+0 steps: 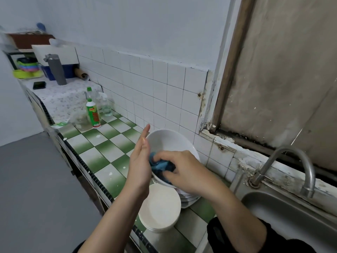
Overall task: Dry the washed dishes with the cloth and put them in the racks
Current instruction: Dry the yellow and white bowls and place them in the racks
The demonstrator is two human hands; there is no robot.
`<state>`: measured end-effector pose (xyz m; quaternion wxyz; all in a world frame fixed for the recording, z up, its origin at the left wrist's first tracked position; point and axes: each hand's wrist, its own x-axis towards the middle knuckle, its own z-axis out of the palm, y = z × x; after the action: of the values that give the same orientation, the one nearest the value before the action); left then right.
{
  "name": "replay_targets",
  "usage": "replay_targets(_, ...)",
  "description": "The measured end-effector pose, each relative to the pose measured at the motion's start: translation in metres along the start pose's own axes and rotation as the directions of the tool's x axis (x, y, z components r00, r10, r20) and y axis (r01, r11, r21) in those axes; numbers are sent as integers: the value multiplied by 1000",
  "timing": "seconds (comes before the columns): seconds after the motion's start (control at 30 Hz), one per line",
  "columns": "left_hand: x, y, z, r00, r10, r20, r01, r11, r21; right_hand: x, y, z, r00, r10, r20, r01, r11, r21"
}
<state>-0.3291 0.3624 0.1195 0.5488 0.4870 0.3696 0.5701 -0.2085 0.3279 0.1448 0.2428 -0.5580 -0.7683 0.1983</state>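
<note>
Hands work on a tilted white bowl [167, 141]. The left hand [139, 167] presses flat against its outer wall, fingers straight. The right hand [184, 170] clutches a blue cloth [161, 166] in curled fingers inside it. The bowl is held just above a stack of pale plates [160, 210] on a green-and-white checkered counter [102, 148]. A steel sink [284, 212] and tap [291, 161] are to the right.

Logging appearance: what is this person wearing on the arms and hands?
Nothing on the hands: no gloves, rings or watch show on the left hand or the right hand. Both forearms are uncovered, and black sleeves end around the elbows.
</note>
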Motion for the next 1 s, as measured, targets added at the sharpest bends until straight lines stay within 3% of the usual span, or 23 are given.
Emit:
replay_targets(0.07,-2,-1,-2,1000,-8,5,8,1000,-16,2,8,-3,1000,6,15,-7,999,52)
replay_targets(0.2,-7,0,7,995,20,93,-15,999,-51,11,15,6,933,196,-304,-78,929,361)
replay_targets(0.23,-7,2,9,995,24,99,-20,999,-42,12,15,9,923,212,-321,-62,906,419)
replay_targets(0.37,-2,2,4,995,9,102,-8,1000,-13,6,16,11,986,98,-137,-7,840,543)
replay_targets(0.47,0,2,3,994,7,109,-6,1000,-9,3,17,7,986,101,-130,9,755,655)
replay_targets(0.7,8,5,-2,989,33,143,-39,998,40,-9,7,-18,997,68,23,-69,840,538)
replay_targets(0.83,5,6,1,988,54,147,-61,997,45,-10,15,-16,967,110,-229,-59,973,222)
replay_targets(0.93,-4,7,13,981,93,169,-100,995,30,-3,13,-8,900,156,-407,-30,953,301)
replay_targets(1.0,-7,7,19,984,99,147,-104,994,29,-1,8,-1,917,193,-348,-13,888,459)
